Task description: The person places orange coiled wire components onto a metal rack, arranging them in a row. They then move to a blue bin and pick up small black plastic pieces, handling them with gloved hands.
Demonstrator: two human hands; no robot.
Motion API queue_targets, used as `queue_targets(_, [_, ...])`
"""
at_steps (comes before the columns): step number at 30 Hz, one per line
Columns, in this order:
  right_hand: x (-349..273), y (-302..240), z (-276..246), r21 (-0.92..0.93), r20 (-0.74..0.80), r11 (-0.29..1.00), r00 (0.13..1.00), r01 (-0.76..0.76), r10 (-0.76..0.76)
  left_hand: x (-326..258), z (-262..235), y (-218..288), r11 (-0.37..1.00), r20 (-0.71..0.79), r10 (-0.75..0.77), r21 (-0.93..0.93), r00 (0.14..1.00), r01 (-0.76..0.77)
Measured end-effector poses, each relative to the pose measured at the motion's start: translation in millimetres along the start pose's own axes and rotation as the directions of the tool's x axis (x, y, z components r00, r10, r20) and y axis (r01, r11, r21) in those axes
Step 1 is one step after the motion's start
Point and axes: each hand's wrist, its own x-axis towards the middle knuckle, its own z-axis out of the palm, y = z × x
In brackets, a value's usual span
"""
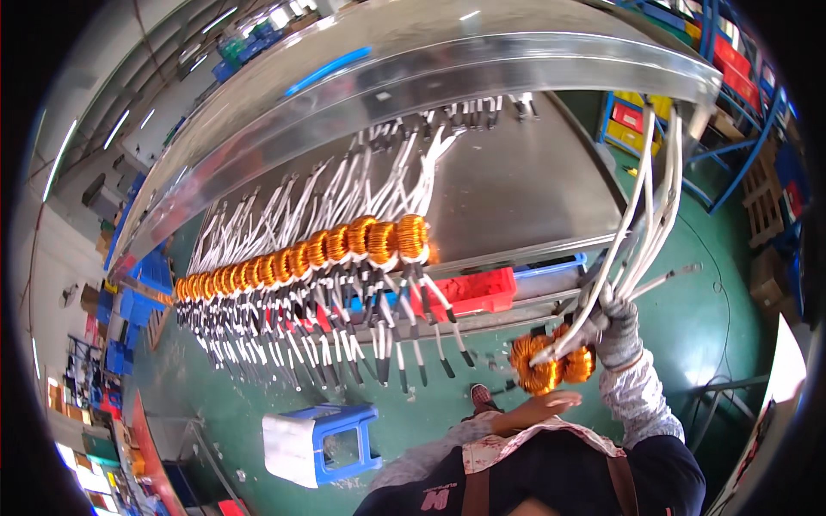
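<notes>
My gloved right hand [621, 331] is closed around a bundle of white sleeved leads [661, 211], which run up to the metal ledge. Below that hand hang copper-wound ring coils [535, 371], at least two of them, close to my body. Just under the coils is my bare left hand [544, 408], its fingers stretched out and nothing seen in them; whether it touches a coil I cannot tell. A long row of similar coils [317, 249] lines the bench edge to the left, with white leads behind and black-tipped leads hanging in front.
A steel bench [520, 185] with a raised clear-edged shelf [413, 73] is ahead. Red [473, 291] and blue bins sit under its front edge. A blue stool [323, 443] stands on the green floor at left. Blue racks [731, 163] with bins are at far right.
</notes>
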Motion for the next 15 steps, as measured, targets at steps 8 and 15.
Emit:
queue_targets(8, [-108,-37,-74,0.202,0.136,0.968,0.974,0.15,-0.18,89,48,10,0.977,0.14,-0.021,0.215,0.99,-0.01])
queue_targets(15, [-153,-91,-139,0.31,-0.196,0.731,0.793,0.608,-0.576,64,42,16,0.779,0.205,0.189,0.564,0.96,-0.274])
